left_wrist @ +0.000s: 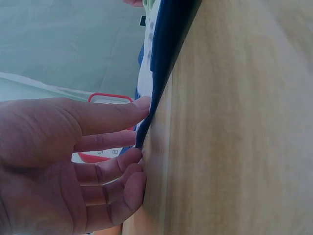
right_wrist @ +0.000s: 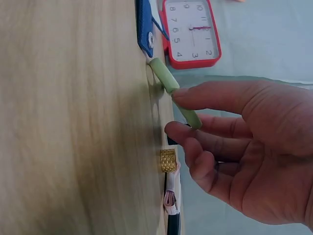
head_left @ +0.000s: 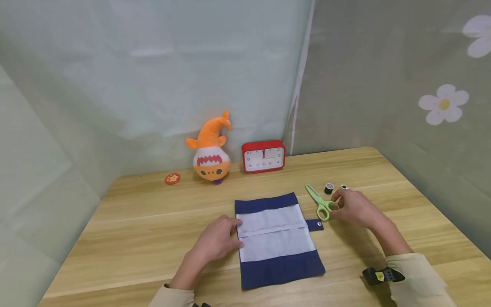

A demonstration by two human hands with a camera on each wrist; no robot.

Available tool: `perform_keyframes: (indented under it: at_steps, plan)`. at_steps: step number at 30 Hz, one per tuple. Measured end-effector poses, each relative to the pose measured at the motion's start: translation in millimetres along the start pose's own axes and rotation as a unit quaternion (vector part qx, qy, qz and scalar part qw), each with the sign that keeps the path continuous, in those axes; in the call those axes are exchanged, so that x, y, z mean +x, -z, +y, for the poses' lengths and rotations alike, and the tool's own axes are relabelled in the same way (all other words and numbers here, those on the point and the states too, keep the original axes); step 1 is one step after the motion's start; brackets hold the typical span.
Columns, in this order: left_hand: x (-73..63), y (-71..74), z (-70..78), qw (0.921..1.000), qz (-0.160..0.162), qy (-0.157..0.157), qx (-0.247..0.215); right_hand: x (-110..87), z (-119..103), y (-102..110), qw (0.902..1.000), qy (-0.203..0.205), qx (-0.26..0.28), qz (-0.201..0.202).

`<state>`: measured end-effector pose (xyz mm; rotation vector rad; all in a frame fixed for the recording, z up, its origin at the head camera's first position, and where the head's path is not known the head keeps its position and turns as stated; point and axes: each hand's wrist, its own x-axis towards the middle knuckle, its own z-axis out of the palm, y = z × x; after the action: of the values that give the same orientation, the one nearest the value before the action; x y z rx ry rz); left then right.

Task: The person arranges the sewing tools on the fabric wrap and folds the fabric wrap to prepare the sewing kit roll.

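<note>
A navy-edged fabric pouch (head_left: 276, 236) with a pale inside lies spread open on the table, its snap tab (head_left: 316, 224) pointing right. My left hand (head_left: 219, 238) rests at its left edge. In the left wrist view the thumb (left_wrist: 142, 104) and fingertips touch that edge, which tilts slightly off the wood. To the right of the pouch, my right hand (head_left: 354, 207) pinches one handle loop of the green scissors (head_left: 315, 195) between thumb and fingers. In the right wrist view the scissors' handle (right_wrist: 165, 76) is tilted, the loop at the fingers raised.
A black thread spool (head_left: 329, 188) and a small white item (head_left: 344, 186) lie by the right hand. A gold thimble (right_wrist: 167, 160) sits below the fingers. Behind stand a red clock (head_left: 264, 156), an orange plush shark (head_left: 211, 149) and a round red patch (head_left: 172, 178).
</note>
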<state>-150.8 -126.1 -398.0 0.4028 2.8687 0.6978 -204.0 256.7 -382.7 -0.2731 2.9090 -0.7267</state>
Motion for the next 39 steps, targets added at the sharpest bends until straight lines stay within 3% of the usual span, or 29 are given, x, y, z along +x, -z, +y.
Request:
perform_keyframes:
  at_steps: [4,8,15,20,33,39]
  plan:
    - [-0.2,-0.2,-1.1,1.0000,0.004,-0.002,-0.002,1.3,-0.2,0.1,0.9995,-0.005,0.030,0.000]
    - [0.4,-0.7,-2.2,0.9999,0.008,-0.007,-0.001,3.0,0.6,-4.5,0.9972,-0.007,0.069,0.029]
    - [1.3,-1.7,-2.7,1.0000,0.002,-0.001,-0.001,5.4,2.3,-16.7,0.9835,-0.028,0.171,0.052]
    - [0.7,-0.4,-0.7,1.0000,0.002,-0.001,-0.001,6.3,3.9,-18.3,0.9757,-0.043,0.205,0.065]
    - [-2.9,-3.1,-1.4,1.0000,0.005,0.000,-0.006,7.7,6.6,-16.0,0.9372,-0.080,0.331,0.075]
    - [-2.1,-2.8,-0.9,0.9999,0.008,-0.002,-0.006,10.9,3.6,-10.8,0.9099,-0.069,0.403,0.071]
